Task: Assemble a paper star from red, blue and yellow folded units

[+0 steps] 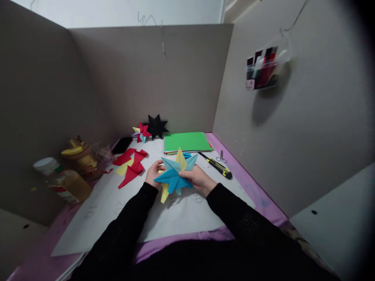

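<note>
A folded paper star [173,178] in blue, light blue and pale yellow is held up between both my hands, above the white sheet. My left hand [153,174] grips its left side from behind, fingers partly hidden by the points. On the right, my right hand [198,178] pinches it, thumb on the front near the middle. Red folded paper pieces [133,171] and a yellow paper piece [124,168] lie to the left of my hands. Just behind the star sits a stack of coloured paper [187,142], green on top.
A black-and-yellow box cutter [218,166] and small scissors [222,157] lie at right. A black star [157,126] and a multicoloured star [141,132] stand at the back. A phone [122,145], plastic cup [104,153] and bottle [66,181] are left. Grey panels enclose the table.
</note>
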A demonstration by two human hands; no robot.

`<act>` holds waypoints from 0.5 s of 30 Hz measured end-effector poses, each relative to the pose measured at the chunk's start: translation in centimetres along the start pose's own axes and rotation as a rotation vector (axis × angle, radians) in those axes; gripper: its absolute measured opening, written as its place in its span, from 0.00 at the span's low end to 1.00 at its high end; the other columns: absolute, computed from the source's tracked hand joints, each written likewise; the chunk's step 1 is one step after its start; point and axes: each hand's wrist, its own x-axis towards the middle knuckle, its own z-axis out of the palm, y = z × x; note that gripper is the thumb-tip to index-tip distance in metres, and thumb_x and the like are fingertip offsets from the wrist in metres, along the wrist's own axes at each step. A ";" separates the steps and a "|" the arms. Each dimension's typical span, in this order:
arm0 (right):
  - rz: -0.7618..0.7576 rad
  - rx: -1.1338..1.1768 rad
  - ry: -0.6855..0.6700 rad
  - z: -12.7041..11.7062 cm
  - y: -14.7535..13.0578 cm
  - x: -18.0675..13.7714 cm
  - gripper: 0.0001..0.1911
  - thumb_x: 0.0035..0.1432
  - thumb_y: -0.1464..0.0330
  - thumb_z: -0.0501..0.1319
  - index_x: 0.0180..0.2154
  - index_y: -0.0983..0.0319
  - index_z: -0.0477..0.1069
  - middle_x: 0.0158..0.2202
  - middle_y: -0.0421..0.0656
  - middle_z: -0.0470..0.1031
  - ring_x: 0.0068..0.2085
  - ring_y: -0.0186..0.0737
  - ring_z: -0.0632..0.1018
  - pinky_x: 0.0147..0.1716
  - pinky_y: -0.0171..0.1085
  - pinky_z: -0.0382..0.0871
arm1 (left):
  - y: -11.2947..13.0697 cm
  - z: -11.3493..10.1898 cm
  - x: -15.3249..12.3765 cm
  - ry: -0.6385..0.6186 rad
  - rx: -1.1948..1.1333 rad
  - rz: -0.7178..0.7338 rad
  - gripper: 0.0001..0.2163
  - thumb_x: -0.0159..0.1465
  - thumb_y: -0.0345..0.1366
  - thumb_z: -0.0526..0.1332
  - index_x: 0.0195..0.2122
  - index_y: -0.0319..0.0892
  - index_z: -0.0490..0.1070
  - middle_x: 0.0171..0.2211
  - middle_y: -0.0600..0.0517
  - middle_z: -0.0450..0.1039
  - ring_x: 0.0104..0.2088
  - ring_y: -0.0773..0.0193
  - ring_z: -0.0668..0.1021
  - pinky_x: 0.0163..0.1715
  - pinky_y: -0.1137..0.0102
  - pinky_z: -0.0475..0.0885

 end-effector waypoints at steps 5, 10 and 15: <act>0.000 -0.007 0.029 -0.6 -0.1 0.3 0.23 0.36 0.70 0.71 0.39 0.64 0.74 0.36 0.46 0.79 0.37 0.45 0.79 0.39 0.43 0.74 | 0.1 0.3 -0.5 -0.043 -0.044 -0.083 0.25 0.38 0.37 0.70 0.39 0.39 0.70 0.23 0.54 0.73 0.22 0.64 0.74 0.24 0.70 0.68; -0.128 0.111 0.301 -2.4 -0.8 1.3 0.17 0.37 0.69 0.71 0.34 0.63 0.74 0.31 0.42 0.79 0.33 0.41 0.79 0.35 0.38 0.74 | 0.9 -0.1 -0.6 0.115 -0.036 -0.103 0.19 0.37 0.38 0.72 0.30 0.38 0.70 0.23 0.54 0.74 0.23 0.65 0.75 0.26 0.72 0.69; -0.377 0.087 0.587 -3.4 -0.7 1.9 0.18 0.38 0.69 0.70 0.35 0.61 0.73 0.33 0.40 0.79 0.37 0.40 0.79 0.39 0.38 0.74 | 1.1 -0.3 -0.4 0.185 -0.189 -0.191 0.22 0.35 0.40 0.73 0.29 0.39 0.68 0.23 0.55 0.74 0.22 0.67 0.75 0.24 0.73 0.69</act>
